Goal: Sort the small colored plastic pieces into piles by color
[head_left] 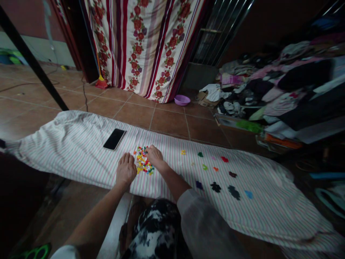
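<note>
On the striped cloth (169, 144) lies a pile of small mixed-colour pieces (144, 163). My right hand (155, 154) reaches over the pile's upper right edge, its fingers bent together at the pieces; whatever they pinch is too small to make out. Just left of the pile my left hand (126, 169) rests flat on the cloth, palm down. Small single-colour groups lie to the right, among them yellow (183, 152), dark green (200, 154), red (224, 159), black (215, 187) and light blue (248, 194).
A phone (114, 139) lies on the cloth, left of the pile. Beyond the cloth are a floral curtain (145, 46), a purple basin (182, 100) and a red broom (101, 83). Heaped clothes (269, 86) fill the right side. A dark pole (35, 57) slants at the left.
</note>
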`<action>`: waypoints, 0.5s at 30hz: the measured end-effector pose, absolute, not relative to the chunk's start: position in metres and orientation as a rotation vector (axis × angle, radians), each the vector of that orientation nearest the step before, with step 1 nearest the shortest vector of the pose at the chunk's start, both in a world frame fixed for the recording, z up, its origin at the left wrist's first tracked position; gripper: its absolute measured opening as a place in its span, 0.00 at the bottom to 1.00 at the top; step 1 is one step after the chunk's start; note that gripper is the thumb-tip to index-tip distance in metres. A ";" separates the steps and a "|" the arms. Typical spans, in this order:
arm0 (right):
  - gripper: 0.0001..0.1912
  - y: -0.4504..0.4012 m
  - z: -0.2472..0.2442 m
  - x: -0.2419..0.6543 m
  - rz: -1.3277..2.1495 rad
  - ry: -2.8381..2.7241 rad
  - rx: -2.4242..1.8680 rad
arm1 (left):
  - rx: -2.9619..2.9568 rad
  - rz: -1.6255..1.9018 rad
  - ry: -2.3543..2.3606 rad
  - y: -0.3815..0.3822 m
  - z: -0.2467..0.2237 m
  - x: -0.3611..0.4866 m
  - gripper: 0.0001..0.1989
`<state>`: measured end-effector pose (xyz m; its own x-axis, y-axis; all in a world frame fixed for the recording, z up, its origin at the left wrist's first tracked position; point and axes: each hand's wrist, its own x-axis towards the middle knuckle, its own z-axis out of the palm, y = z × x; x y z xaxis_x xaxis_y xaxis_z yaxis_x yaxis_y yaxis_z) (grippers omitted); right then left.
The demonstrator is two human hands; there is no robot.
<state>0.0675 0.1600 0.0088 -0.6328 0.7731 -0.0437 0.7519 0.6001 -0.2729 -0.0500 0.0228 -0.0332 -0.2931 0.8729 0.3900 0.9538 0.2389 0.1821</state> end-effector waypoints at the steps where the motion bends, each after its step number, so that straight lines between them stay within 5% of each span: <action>1: 0.13 0.160 0.009 0.067 0.396 -2.750 -1.305 | -1.727 -0.567 -2.298 0.023 -0.033 -0.050 0.20; 15: 0.12 0.154 -0.002 0.069 0.290 -2.737 -1.211 | -1.728 -0.573 -2.303 0.023 -0.034 -0.050 0.20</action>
<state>0.0688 0.1537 -0.0024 -0.6679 0.7429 0.0448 0.7170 0.6584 -0.2290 -0.0500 0.0230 -0.0343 -0.2930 0.8741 0.3875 0.9538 0.2388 0.1824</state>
